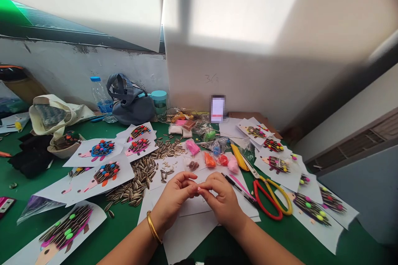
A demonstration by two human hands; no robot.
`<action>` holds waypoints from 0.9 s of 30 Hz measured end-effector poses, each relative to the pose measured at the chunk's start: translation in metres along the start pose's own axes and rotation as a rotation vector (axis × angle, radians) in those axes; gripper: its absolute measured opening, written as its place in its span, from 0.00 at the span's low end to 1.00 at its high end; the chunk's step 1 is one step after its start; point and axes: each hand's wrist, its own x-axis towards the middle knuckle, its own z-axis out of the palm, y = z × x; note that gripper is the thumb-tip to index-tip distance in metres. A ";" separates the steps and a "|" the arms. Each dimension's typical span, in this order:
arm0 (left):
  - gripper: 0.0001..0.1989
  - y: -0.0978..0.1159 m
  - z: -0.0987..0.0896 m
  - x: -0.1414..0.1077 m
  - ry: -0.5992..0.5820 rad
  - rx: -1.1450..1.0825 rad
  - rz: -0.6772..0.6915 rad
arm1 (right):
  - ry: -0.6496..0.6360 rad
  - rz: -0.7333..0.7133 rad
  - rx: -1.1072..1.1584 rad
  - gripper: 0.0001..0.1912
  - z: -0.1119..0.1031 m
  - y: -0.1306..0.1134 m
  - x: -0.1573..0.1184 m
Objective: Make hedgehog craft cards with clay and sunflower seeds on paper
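Observation:
My left hand [179,194] and my right hand [219,198] meet at the fingertips over white paper sheets [189,238]. Between the pinched fingers shows a tiny bit of pale pink clay [199,189], mostly covered. Just beyond the hands lie lumps of modelling clay: orange [209,160], red [223,160], light pink [233,165] and brown [193,166]. Striped sunflower seeds [137,186] are heaped left of my left hand. A black pen [233,184] and red-and-yellow-handled scissors [270,198] rest to the right of my right hand.
Paper hedgehogs with seed spines lie on both sides, such as one at front left [68,227] and one at right [276,165]. A yellow utility knife [239,157] touches the scissors' area. Behind stand a grey bag [132,105], a water bottle [101,97] and a phone [217,108].

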 end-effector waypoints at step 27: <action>0.16 0.011 0.006 -0.004 -0.013 0.301 0.108 | 0.025 0.020 0.050 0.10 -0.001 0.003 -0.001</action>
